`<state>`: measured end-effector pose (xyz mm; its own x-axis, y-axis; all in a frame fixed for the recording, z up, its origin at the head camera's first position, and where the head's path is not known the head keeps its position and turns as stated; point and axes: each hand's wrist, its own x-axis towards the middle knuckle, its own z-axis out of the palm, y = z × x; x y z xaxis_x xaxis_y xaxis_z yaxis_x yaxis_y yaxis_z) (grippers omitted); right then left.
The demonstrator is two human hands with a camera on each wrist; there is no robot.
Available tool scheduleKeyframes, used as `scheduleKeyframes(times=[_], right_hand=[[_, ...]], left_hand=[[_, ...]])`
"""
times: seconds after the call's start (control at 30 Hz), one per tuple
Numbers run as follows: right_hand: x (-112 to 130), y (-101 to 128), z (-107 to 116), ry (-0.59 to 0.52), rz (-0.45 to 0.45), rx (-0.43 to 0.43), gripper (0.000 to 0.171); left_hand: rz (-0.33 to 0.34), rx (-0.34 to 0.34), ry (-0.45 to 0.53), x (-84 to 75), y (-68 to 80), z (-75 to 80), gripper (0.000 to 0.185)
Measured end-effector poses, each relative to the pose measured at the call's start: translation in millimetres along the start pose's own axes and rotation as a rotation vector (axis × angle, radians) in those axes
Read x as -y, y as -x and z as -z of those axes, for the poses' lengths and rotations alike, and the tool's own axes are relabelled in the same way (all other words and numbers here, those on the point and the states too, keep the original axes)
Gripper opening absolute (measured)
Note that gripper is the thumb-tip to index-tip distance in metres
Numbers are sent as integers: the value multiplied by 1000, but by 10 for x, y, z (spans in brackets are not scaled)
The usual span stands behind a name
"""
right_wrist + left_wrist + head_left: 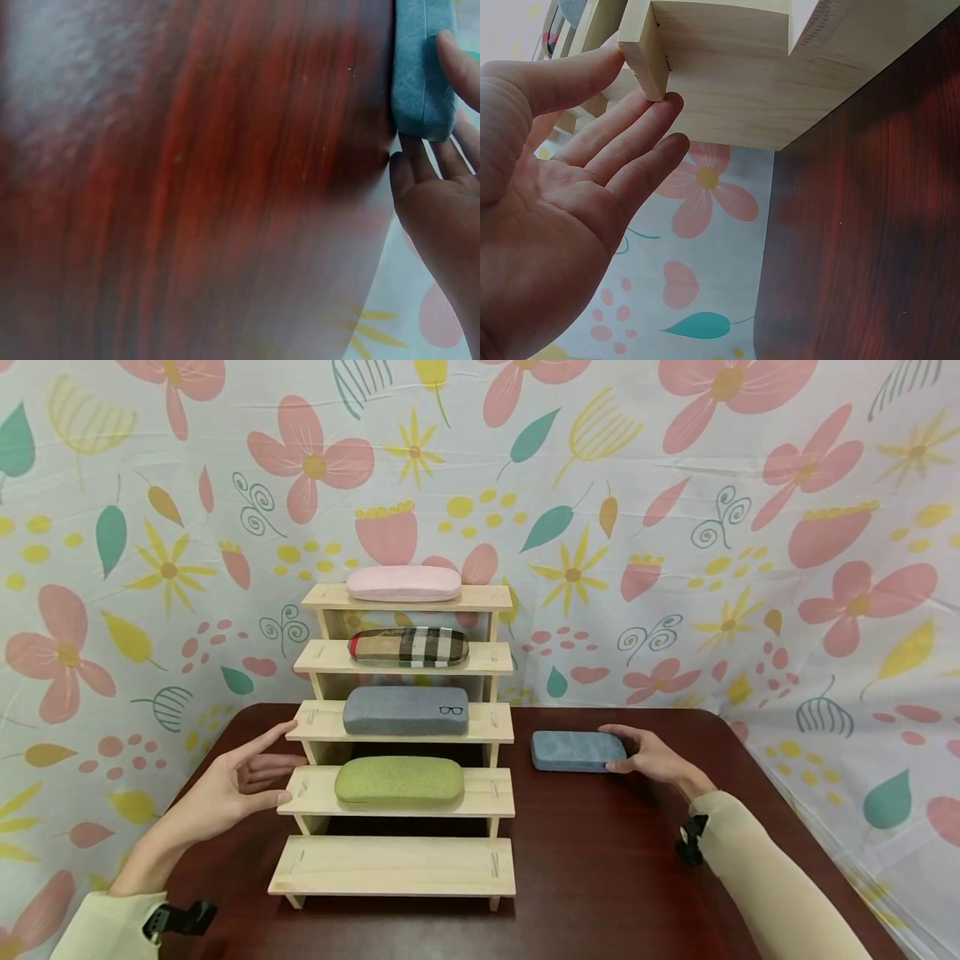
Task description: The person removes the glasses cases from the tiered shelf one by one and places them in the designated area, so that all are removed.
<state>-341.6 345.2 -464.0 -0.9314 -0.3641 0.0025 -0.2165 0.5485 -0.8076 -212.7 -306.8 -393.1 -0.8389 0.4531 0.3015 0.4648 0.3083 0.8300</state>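
Your left hand (240, 781) rests open against the left end of the wooden stepped rack (397, 864), fingers (641, 120) straight and touching the end of one shelf board, thumb along the step above; the left wrist view shows the fingertips pressed to the wood with nothing held, a placing that looks meant to steady the rack. Just right of that hand, on the step it touches, lies the green case (399, 779). One step above sits the grey case (405, 710) with a small glasses mark, then the plaid case (408, 647), and on the top step the pink case (403, 583). Each lies lengthwise and centred on its own step, so every one shows from the front. The lowest step, nearest you, is bare wood.

Farther right, apart from the rack, the blue case (578, 751) lies flat on the dark red desk (600, 877). Your right hand (654, 758) is at its right end, thumb over the top edge and fingers (420, 154) at the near side and underneath, curled round the end in a light grasp, likely a hold for lifting it by one end. The case itself still sits on the desk, just left of that grip. A flowered cloth (750, 527) hangs behind.
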Motion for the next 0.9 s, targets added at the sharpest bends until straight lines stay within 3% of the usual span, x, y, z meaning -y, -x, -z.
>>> scheduleKeyframes(times=[0.9], right_hand=[[-26,-82,20,-3,-6,-58,75]], left_hand=[[-9,-3,-6,-12,7,-7,88]])
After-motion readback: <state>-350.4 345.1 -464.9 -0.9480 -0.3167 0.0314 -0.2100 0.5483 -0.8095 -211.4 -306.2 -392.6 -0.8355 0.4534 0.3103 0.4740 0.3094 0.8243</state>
